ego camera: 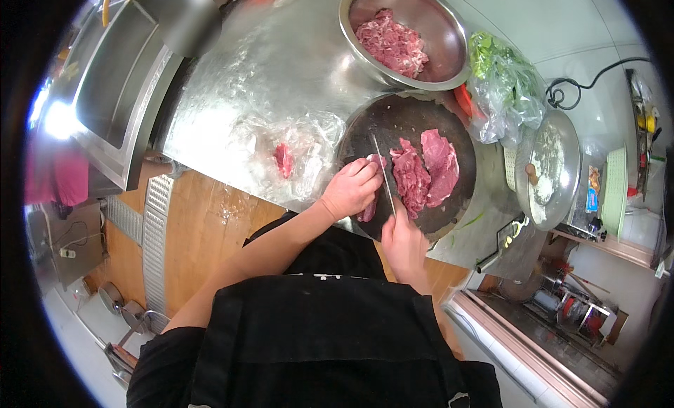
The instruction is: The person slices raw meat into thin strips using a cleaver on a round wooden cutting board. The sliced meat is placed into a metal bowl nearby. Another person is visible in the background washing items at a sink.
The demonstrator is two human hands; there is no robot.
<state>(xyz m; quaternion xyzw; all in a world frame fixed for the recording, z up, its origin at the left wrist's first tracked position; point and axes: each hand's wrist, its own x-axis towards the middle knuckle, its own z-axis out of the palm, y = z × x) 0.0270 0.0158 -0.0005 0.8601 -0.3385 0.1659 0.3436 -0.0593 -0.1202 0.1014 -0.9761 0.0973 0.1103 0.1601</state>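
My right hand [404, 242] grips a kitchen knife [386, 177], seen nearly edge-on, its blade pointing away from me. Against the blade's left side, my left hand [355, 187] curls its fingers over a strip of raw meat [367, 212] and holds it down. Most of that strip is hidden beneath the hand. Both hands work on a dark round chopping block [403, 110]. To the right of the knife lie a heap of sliced raw meat [408, 179] and a larger flat piece of raw meat [440, 166], side by side.
Beyond the block, a steel bowl [345, 26] contains cut meat [392, 45]. Left, a small meat piece [284, 160] rests on clear plastic film [253, 145]. Bagged green vegetables [503, 76] and a round pan of white powder [548, 160] stand right. A steel counter [295, 55] carries these.
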